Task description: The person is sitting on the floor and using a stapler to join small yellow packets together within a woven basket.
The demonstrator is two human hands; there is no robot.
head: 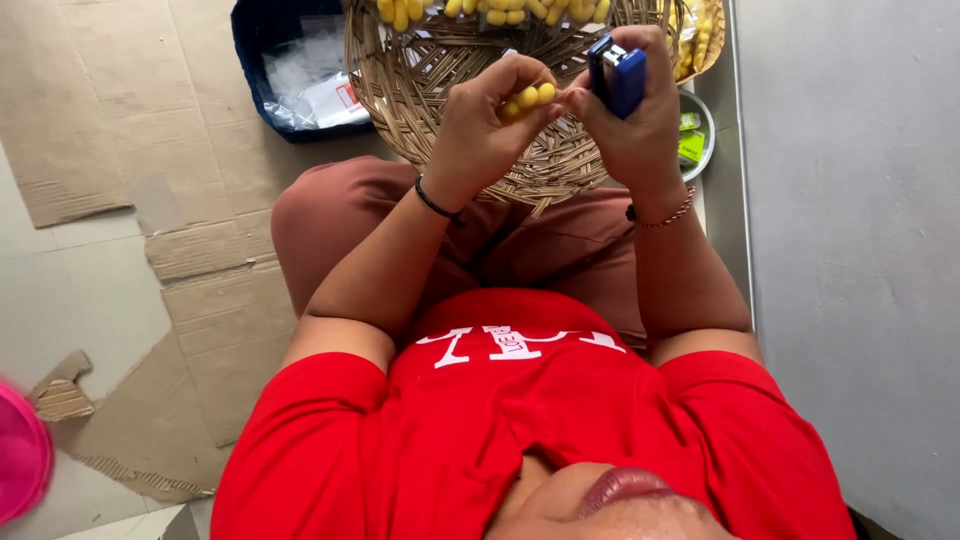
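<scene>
Small glossy yellow oval pieces (530, 98) pinched in the left hand (480, 130).

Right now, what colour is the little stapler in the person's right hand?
Blue, with a dark body: the stapler shows best in the head view, gripped in the right hand.

- The pale tiled floor (70, 290) carries everything in view.
- Flattened brown cardboard sheets (130, 110) lie on it, torn at the edges.
- A dark blue bin (250, 70) holding clear plastic bags stands on the cardboard.
- A small grey bowl (706, 140) sits by the wall.
- A pink round thing (20, 455) shows at the left edge.
</scene>
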